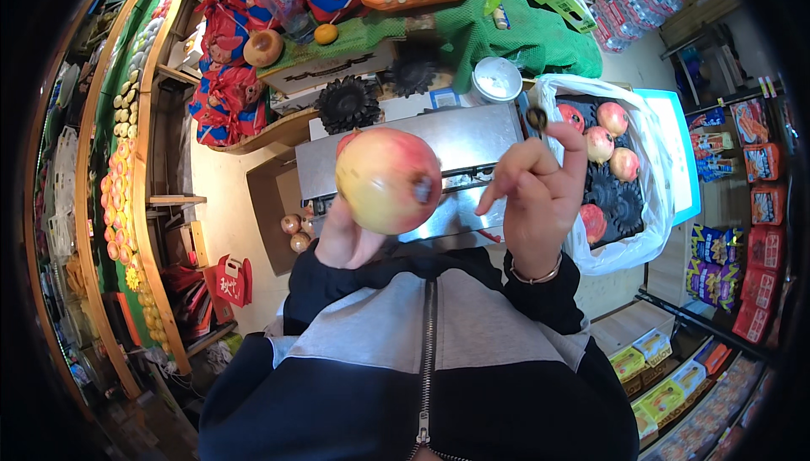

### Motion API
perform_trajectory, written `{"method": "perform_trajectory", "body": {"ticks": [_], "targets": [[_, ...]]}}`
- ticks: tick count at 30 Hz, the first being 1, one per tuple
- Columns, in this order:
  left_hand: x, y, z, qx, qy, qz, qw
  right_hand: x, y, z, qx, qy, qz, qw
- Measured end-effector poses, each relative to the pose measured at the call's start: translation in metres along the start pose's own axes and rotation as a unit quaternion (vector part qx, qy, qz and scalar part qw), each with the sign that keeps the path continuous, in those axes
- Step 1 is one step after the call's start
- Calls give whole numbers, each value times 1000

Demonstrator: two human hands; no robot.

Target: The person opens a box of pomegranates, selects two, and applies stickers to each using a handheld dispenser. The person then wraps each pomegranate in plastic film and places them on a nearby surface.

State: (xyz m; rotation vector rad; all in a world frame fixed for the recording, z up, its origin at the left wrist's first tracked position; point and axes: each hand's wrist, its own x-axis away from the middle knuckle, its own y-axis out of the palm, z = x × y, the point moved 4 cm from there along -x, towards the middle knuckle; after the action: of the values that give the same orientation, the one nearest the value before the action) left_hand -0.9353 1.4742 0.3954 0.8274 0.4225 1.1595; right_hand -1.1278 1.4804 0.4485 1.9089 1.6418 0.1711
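Observation:
My left hand grips a large yellow-and-red pomegranate from below, above a metal-topped surface. A dark brown patch with a shiny spot marks its right side. A pinkish bump shows behind its upper left; I cannot tell whether it belongs to another fruit. My right hand is raised to the right of the fruit, apart from it, with a bracelet at the wrist. At its raised fingertip is a small dark round piece, possibly a sticker. Beside this hand, a box lined with white plastic holds several pomegranates.
Black flower-shaped fruit liners and a white tub stand behind the metal surface. A cardboard box with pomegranates is at the lower left. Red bags and a plastic bottle are at the back left. Fruit shelves line the left.

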Motion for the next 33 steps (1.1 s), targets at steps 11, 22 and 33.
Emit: {"method": "perform_trajectory", "body": {"ticks": [11,22,33], "targets": [[2,21,49,-589,363,-49,721,4,-4,6,-71,89,-36,993],[4,26,37,-630,356,-109,681,-1,-20,43,-24,186,21,982],[-10,23,4,-543,171,-106,816,24,-6,83,-364,414,3,834]]}}
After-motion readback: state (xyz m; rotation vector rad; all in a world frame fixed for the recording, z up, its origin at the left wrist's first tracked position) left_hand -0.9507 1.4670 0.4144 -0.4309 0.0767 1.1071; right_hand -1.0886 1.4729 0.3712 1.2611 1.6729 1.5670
